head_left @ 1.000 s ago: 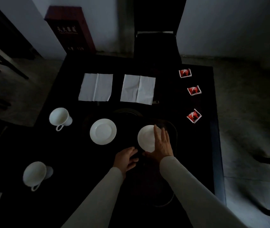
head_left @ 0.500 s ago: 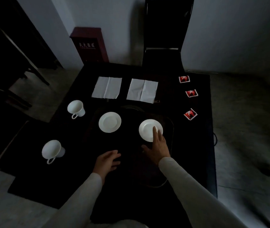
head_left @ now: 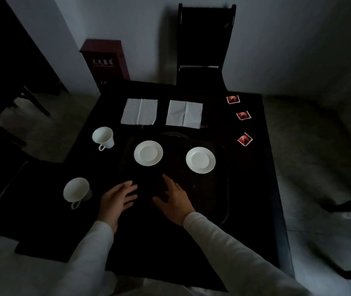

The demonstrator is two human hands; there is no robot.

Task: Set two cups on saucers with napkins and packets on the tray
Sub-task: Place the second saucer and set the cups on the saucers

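Black cloth covers the table (head_left: pixel 253 189); a dark tray (head_left: pixel 223 201) bears two white saucers (head_left: pixel 148 153) (head_left: pixel 200 160); two cups (head_left: pixel 103 136) (head_left: pixel 76 190), napkins (head_left: pixel 139 111) (head_left: pixel 184 113) and red packets (head_left: pixel 243 115) lie off it; left hand (head_left: pixel 115 199) and right hand (head_left: pixel 175 200) hover spread and empty; a chair (head_left: pixel 204 43) stands against the grey wall (head_left: pixel 298 39).

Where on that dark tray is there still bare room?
The tray is bare between the two saucers and along its near right part, beside the right hand. Its near left is crowded by both hands.
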